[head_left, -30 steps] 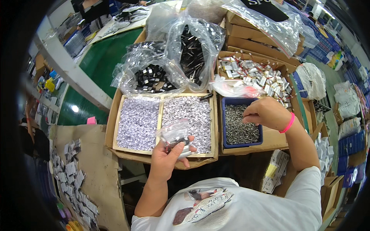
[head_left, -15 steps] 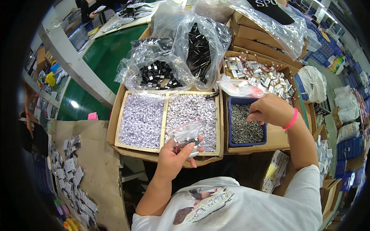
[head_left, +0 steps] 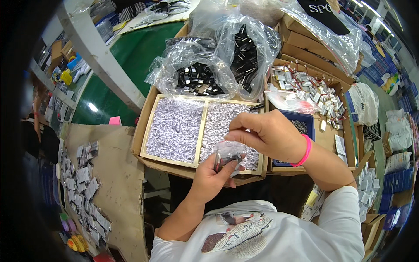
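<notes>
Low over the front of the wooden tray [head_left: 203,131], my left hand [head_left: 211,178] grips a small clear plastic bag [head_left: 230,150]. Dark parts show through the bag's lower half. My right hand [head_left: 273,135] is just above the bag's mouth, thumb and fingers pinched together. Whatever lies between those fingertips is too small or hidden to make out. Many small white pieces [head_left: 172,131] fill both compartments of the tray. Partly covered by my right hand and wrist, a blue bin [head_left: 310,126] holds small metal parts [head_left: 300,126].
Behind the tray are open plastic bags of black parts [head_left: 196,78] and black slender pieces [head_left: 245,56]. Silver packs with red wires [head_left: 310,89] fill a carton at the right. Filled small bags [head_left: 87,183] lie on the cardboard-covered table [head_left: 118,174] at left. A metal post [head_left: 102,56] rises beyond.
My right hand has left the blue bin and moved left to the mouth of the plastic bag. The left hand keeps its hold on the bag. The whole view has shifted slightly.
</notes>
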`<state>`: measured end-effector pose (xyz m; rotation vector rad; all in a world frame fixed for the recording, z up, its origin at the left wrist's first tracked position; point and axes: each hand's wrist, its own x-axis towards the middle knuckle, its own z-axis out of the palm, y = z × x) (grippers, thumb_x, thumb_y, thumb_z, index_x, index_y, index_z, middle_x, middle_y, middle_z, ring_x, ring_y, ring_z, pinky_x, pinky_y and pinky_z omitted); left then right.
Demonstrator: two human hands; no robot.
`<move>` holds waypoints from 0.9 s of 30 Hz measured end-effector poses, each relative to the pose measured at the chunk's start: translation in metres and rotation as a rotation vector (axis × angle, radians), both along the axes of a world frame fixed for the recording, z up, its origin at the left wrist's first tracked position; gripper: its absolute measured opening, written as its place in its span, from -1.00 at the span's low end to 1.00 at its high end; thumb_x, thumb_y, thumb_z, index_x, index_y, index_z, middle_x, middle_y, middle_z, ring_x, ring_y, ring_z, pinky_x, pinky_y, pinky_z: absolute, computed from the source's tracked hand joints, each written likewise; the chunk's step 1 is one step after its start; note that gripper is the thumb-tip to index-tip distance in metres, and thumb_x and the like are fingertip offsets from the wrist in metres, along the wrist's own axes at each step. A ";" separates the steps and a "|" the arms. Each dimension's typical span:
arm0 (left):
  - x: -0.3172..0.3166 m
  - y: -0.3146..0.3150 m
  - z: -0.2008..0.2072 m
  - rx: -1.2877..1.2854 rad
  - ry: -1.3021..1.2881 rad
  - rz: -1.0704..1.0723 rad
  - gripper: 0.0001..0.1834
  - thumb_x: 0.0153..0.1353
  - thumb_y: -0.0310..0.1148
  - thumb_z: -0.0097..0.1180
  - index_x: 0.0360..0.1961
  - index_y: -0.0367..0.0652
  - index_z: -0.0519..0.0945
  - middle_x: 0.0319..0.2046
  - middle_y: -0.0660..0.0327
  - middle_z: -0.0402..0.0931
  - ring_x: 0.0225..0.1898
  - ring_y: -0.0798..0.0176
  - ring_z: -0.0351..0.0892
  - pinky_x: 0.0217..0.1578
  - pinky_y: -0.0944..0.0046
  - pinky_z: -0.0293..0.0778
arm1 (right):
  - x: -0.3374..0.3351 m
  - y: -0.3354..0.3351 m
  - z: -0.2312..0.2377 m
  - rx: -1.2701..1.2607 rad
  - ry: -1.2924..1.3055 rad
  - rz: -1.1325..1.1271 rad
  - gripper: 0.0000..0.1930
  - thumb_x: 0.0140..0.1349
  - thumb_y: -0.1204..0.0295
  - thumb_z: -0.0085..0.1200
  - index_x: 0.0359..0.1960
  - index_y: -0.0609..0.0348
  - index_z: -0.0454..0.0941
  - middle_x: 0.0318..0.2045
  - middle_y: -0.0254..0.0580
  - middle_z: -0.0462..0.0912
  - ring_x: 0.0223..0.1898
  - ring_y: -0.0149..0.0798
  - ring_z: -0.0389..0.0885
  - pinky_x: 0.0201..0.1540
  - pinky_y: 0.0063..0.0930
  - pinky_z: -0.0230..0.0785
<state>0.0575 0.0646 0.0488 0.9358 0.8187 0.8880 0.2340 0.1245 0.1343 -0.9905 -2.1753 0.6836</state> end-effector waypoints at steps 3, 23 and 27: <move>-0.005 -0.001 -0.001 -0.007 -0.021 0.026 -0.68 0.31 -0.42 0.00 0.06 -0.26 0.39 -0.09 0.21 0.54 -0.18 0.38 0.59 -0.53 0.48 0.54 | -0.004 0.003 0.003 0.012 -0.100 0.067 -0.82 0.16 0.29 0.14 -0.40 0.15 0.58 -0.59 -0.11 0.60 -0.54 -0.07 0.59 -0.49 -0.30 0.40; -0.016 -0.006 -0.001 -0.008 -0.132 0.012 -0.64 0.31 -0.48 -0.03 0.11 -0.29 0.33 -0.06 0.11 0.53 -0.17 0.27 0.60 -0.51 0.43 0.55 | -0.010 -0.001 0.024 0.108 -0.130 0.121 -0.87 0.13 0.36 0.12 -0.37 0.12 0.62 -0.58 -0.16 0.60 -0.55 -0.14 0.59 -0.47 -0.35 0.40; -0.017 -0.008 -0.002 0.081 -0.154 0.000 -0.62 0.29 -0.49 -0.03 0.13 -0.31 0.33 -0.06 0.02 0.52 -0.13 0.17 0.60 -0.49 0.37 0.58 | 0.005 -0.012 0.016 -0.132 -0.018 0.018 -0.83 0.11 0.37 0.19 -0.30 0.16 0.62 -0.45 -0.13 0.64 -0.47 -0.18 0.60 -0.41 -0.42 0.42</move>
